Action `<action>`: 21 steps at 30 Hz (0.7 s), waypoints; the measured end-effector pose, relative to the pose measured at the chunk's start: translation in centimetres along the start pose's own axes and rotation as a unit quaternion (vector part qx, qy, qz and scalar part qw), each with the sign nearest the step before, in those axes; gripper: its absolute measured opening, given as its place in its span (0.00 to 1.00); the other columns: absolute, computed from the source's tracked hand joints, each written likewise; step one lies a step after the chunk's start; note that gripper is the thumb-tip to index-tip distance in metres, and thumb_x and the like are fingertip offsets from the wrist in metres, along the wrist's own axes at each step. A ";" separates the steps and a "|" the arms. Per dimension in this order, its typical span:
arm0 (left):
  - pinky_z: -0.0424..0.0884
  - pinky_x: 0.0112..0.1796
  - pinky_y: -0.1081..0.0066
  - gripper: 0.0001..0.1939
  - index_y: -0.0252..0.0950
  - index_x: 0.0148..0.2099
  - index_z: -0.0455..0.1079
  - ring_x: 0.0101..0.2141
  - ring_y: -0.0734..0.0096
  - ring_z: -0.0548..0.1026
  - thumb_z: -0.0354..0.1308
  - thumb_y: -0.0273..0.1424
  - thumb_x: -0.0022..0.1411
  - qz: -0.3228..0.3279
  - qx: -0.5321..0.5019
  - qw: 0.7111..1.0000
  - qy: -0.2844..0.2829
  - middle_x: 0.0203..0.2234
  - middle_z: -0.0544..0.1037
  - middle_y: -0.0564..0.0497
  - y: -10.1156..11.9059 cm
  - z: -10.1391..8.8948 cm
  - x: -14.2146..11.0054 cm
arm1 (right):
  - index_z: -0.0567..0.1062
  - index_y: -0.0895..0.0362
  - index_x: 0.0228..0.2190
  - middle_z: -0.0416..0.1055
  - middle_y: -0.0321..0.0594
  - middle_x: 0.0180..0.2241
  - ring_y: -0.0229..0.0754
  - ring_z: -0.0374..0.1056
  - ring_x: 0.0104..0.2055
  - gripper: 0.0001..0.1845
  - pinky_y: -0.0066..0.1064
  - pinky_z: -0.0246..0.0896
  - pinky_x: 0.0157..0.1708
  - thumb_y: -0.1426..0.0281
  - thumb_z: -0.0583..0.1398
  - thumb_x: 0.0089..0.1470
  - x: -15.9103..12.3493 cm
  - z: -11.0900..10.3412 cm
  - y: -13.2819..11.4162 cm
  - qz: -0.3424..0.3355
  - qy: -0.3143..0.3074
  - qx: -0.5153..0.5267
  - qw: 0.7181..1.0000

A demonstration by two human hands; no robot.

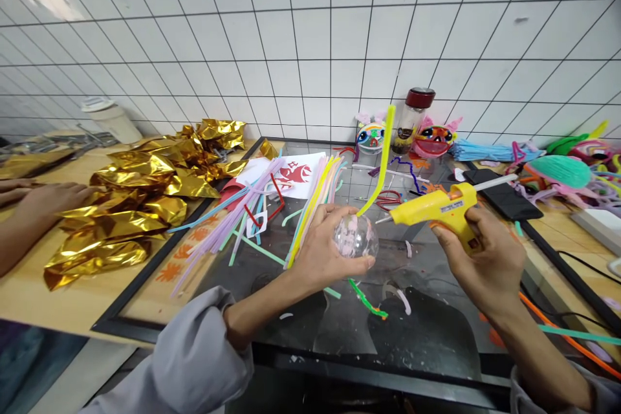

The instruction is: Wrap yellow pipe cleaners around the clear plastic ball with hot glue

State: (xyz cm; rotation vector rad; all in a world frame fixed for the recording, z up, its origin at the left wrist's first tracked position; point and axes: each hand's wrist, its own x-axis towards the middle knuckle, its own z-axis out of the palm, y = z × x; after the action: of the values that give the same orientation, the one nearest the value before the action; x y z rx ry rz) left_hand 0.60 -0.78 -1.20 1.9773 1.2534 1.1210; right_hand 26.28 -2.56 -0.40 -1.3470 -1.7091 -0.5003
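My left hand (pixel 323 246) is closed around a clear plastic ball (pixel 358 237) with pinkish bits showing on it. A yellow pipe cleaner (pixel 385 158) stands up from the top of the ball, its lower end near my left fingertips. In my right hand (pixel 488 259) is a yellow glue gun (pixel 436 207), with a white glue stick (pixel 495 182) poking out of its back. The nozzle points left and comes close to the ball's right side; whether it touches, I cannot tell. A bent green pipe cleaner (pixel 366 299) lies on the dark board below the ball.
Pipe cleaners (pixel 233 213) are heaped left of my hand, by a red-and-white paper (pixel 295 174). Crumpled gold foil (pixel 145 187) covers the left table, near another person's hand (pixel 53 204). Behind are decorated balls (pixel 433 137), a lidded bottle (pixel 412 119), red scissors (pixel 388 199) and a black phone (pixel 504 194).
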 end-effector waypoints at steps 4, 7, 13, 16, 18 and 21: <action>0.66 0.58 0.52 0.36 0.40 0.54 0.69 0.53 0.54 0.69 0.72 0.34 0.40 -0.033 -0.019 0.999 0.023 0.49 0.68 0.46 0.1 -0.2 0.4 | 0.74 0.56 0.34 0.74 0.41 0.27 0.47 0.69 0.26 0.18 0.34 0.57 0.24 0.54 0.62 0.53 0.4 0.5 2.4 0.089 -0.106 -0.065 0.988; 0.64 0.60 0.51 0.35 0.38 0.52 0.68 0.55 0.52 0.68 0.71 0.35 0.39 -0.039 -0.029 0.998 0.040 0.50 0.68 0.44 0.2 -0.5 0.7 | 0.76 0.59 0.35 0.76 0.45 0.27 0.51 0.72 0.28 0.19 0.34 0.58 0.25 0.55 0.59 0.54 0.9 0.7 3.1 0.129 -0.233 -0.106 0.958; 0.64 0.59 0.51 0.34 0.38 0.52 0.67 0.55 0.52 0.70 0.69 0.37 0.42 -0.047 -0.039 0.998 0.025 0.53 0.72 0.44 0.4 -1.1 1.0 | 0.78 0.58 0.34 0.79 0.48 0.31 0.52 0.75 0.33 0.14 0.33 0.56 0.29 0.60 0.59 0.55 0.9 1.0 2.7 0.115 -0.366 -0.148 0.912; 0.68 0.55 0.53 0.33 0.37 0.52 0.68 0.51 0.53 0.73 0.69 0.37 0.41 -0.058 -0.031 0.998 0.019 0.49 0.74 0.45 0.6 -1.2 1.0 | 0.78 0.59 0.33 0.79 0.48 0.30 0.50 0.74 0.32 0.14 0.33 0.56 0.30 0.61 0.60 0.55 0.3 1.5 2.7 0.110 -0.377 -0.152 0.907; 0.69 0.54 0.54 0.33 0.36 0.52 0.68 0.50 0.54 0.74 0.68 0.37 0.41 -0.059 -0.024 0.998 0.023 0.48 0.74 0.45 0.7 -1.2 1.1 | 0.78 0.60 0.31 0.79 0.50 0.31 0.51 0.74 0.34 0.15 0.35 0.58 0.33 0.59 0.61 0.55 -0.1 1.8 2.8 0.101 -0.372 -0.155 0.910; 0.69 0.55 0.54 0.32 0.36 0.51 0.69 0.50 0.54 0.73 0.68 0.37 0.41 -0.058 -0.016 0.998 0.028 0.48 0.75 0.45 0.7 -1.1 1.2 | 0.77 0.61 0.29 0.77 0.54 0.31 0.55 0.73 0.37 0.19 0.40 0.61 0.38 0.56 0.61 0.56 -0.2 1.9 3.0 0.096 -0.340 -0.158 0.922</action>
State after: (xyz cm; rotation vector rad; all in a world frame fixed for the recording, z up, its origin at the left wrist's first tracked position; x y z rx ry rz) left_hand 0.22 0.01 0.30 1.8362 1.3516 1.1395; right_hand 28.34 -0.29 -2.16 -2.0752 -2.0628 -0.2003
